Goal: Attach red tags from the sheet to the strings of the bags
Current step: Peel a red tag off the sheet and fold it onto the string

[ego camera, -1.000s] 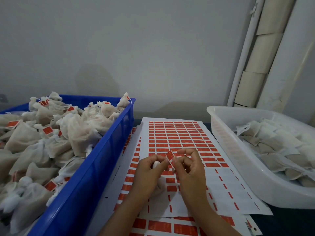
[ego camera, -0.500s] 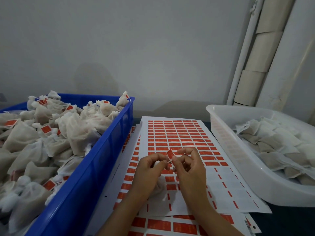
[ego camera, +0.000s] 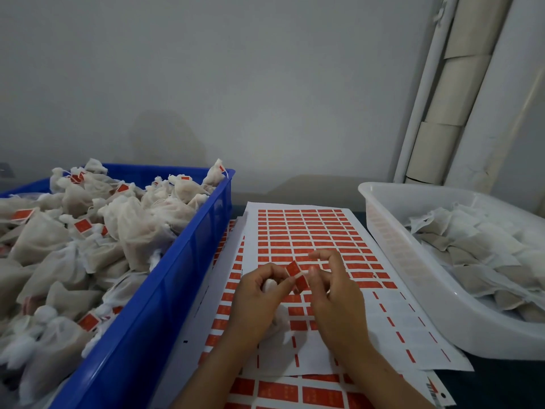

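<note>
Left hand (ego camera: 259,293) curled round a small white bag (ego camera: 269,285), thumb and forefinger pinching a red tag (ego camera: 298,274) from the left; right hand (ego camera: 333,293) pinching the same tag from the right, forefinger arched above. Tag folded, held just above the sheet (ego camera: 300,228) of red tags lying between two bins. Left: blue crate (ego camera: 177,278) heaped with tagged bags (ego camera: 132,222). Right: white tub (ego camera: 392,252) with untagged bags (ego camera: 472,246). More sheets (ego camera: 283,392) underneath, nearest the camera.

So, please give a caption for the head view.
Both hands fold a red tag over a bag's string above the tag sheet.
</note>
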### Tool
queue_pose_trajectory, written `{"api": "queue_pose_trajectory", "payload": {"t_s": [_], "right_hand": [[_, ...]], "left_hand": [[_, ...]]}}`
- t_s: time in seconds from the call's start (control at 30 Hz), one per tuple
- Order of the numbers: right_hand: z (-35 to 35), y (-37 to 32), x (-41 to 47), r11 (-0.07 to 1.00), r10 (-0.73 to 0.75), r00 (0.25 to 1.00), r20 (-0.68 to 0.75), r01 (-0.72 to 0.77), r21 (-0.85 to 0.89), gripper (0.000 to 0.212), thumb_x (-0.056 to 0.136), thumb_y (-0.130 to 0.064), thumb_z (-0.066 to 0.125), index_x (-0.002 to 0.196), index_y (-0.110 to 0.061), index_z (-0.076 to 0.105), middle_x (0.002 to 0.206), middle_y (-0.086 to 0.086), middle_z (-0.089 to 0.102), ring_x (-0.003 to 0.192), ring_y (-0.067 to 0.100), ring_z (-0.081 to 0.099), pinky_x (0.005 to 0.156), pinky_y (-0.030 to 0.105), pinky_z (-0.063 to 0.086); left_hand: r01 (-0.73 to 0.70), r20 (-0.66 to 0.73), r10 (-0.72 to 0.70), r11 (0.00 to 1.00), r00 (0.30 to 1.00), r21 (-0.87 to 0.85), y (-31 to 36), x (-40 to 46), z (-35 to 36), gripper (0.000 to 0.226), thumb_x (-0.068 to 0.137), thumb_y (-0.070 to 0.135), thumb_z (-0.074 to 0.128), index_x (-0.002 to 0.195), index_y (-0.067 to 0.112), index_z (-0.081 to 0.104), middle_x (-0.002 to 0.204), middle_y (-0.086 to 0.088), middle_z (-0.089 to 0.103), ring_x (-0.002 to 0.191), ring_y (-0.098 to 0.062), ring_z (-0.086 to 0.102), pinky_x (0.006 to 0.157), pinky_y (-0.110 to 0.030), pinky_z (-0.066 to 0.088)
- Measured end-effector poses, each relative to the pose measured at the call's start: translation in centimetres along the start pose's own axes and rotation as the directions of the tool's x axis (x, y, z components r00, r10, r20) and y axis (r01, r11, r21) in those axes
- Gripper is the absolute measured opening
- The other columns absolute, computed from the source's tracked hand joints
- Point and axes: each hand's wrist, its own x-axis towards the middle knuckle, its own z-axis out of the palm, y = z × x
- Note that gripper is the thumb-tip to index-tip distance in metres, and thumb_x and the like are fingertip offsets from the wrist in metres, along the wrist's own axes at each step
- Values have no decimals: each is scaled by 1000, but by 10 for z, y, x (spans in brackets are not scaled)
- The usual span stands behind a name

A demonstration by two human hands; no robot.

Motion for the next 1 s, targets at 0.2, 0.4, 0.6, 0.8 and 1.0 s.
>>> {"api": "queue_pose_trajectory", "payload": {"t_s": [0.2, 0.4, 0.6, 0.8, 1.0], "right_hand": [[-7, 8, 8, 991, 97, 991, 97, -105, 79, 20, 92, -42, 35, 99, -33, 51, 94, -21, 59, 83, 6, 61, 84, 21, 51], [-3, 13, 8, 964, 111, 963, 246, -165, 209, 20, 95, -34, 42, 79, -28, 53, 82, -11, 60, 80, 10, 59, 78, 14, 45], [-5, 13, 10, 957, 53, 983, 173, -100, 272, 18, 94, -26, 46, 80, -19, 56, 80, -3, 63, 78, 14, 61, 76, 16, 49], [-5, 10, 8, 968, -42, 993, 114, 12, 252, 19, 93, -22, 49, 74, -24, 53, 73, -10, 58, 75, 0, 55, 70, 3, 42], [-4, 10, 7, 973, -64, 993, 95, 41, 225, 17, 92, -24, 49, 75, -25, 53, 75, -10, 58, 75, 5, 56, 69, 4, 42]], "left_hand": [[39, -20, -39, 999, 999, -24, -2, 1, -2, 12, 88, 21, 59, 76, 21, 63, 74, 11, 66, 79, -4, 62, 65, -10, 48], [40, -9, -40, 999, 999, -17, -2, 1, -2, 13, 88, 21, 58, 76, 21, 63, 72, 15, 64, 76, -1, 61, 63, -10, 47], [29, 14, -29, 999, 999, 37, -3, 1, -1, 15, 88, 21, 59, 73, 24, 61, 67, 20, 62, 71, 4, 59, 59, -11, 44], [-9, -15, 10, 998, 1000, 60, -6, 3, -2, 12, 84, 30, 63, 74, 24, 61, 71, 12, 64, 74, -6, 62, 69, -16, 50], [-25, -30, 27, 997, 999, 66, -7, 3, -2, 12, 83, 32, 63, 73, 26, 61, 73, 11, 66, 75, -5, 63, 70, -15, 50]]}}
